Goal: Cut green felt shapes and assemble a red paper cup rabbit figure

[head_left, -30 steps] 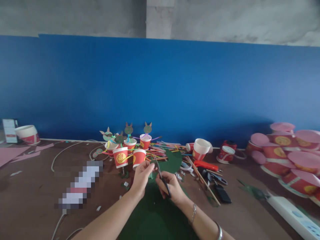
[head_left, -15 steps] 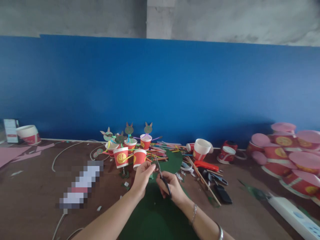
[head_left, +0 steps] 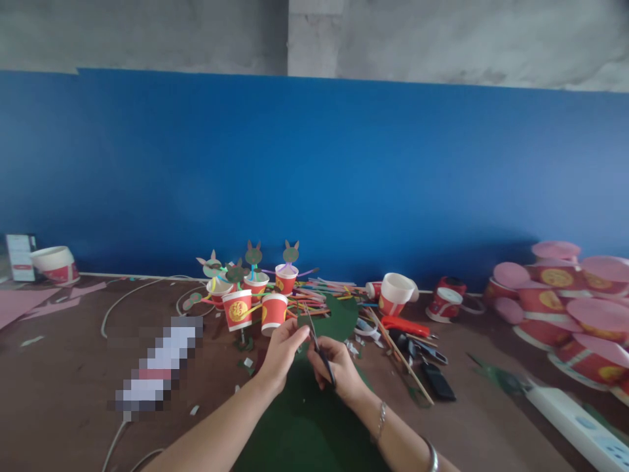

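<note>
My left hand [head_left: 282,354] is closed in a pinch, thumb against fingers, on what looks like a small piece of dark green paper [head_left: 303,320]; its edges blend into the background. In my right hand [head_left: 341,370] are black-handled scissors [head_left: 323,359], fingers in the loops, blades pointing up and away beside my left thumb. Beneath both hands lies a large dark green paper sheet [head_left: 304,432]. Just beyond my left hand stands a red paper cup [head_left: 274,313]. Other cups with paper animal heads, such as the one with a purple neck [head_left: 286,278], stand behind it.
Colourful pipe cleaners [head_left: 324,288] lie behind the hands. To the right are stacked white-rimmed cups [head_left: 396,295], a red tool [head_left: 405,326], a wooden stick [head_left: 400,356], a power strip [head_left: 574,419] and cups with pink discs [head_left: 553,301]. A pixelated object [head_left: 160,364] lies left.
The scissor blades have shifted very slightly at my left fingertips, and a little more dark green shows above my left thumb. Both hands stay almost in place.
</note>
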Demonstrator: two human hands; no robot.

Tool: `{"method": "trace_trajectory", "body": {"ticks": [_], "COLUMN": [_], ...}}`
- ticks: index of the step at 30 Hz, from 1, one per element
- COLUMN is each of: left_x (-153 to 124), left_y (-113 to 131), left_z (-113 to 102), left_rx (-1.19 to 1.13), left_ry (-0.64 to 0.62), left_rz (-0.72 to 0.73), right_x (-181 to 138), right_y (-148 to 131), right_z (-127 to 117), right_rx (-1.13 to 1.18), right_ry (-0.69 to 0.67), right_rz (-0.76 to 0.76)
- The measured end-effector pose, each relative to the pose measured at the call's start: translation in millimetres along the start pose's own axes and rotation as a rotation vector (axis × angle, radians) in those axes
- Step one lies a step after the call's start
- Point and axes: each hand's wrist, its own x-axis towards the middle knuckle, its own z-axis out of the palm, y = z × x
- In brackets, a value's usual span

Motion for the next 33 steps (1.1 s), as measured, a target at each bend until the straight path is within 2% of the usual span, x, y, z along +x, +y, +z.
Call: {"method": "trace_trajectory", "body": {"ticks": [7, 18, 33], "left_x": [1.0, 3.2, 3.9], "left_y": [0.6, -0.3, -2.2], "left_z": [-1.8, -2.4, -4.3], "left_rx": [-0.077, -0.061, -0.008], "left_ry": [-0.139, -0.025, 0.004], "left_rz": [-0.058, -0.058, 0.007], "right_x": [-0.2, -1.5, -2.4], "right_y": [1.8, -3.0, -6.1], "right_z": [-0.8, 0.0, 1.2], "right_rx": [0.033, 0.026, 0.007], "right_ry": [-0.031, -0.008, 0.007], "right_rz": [-0.014, -0.010, -0.004]}}
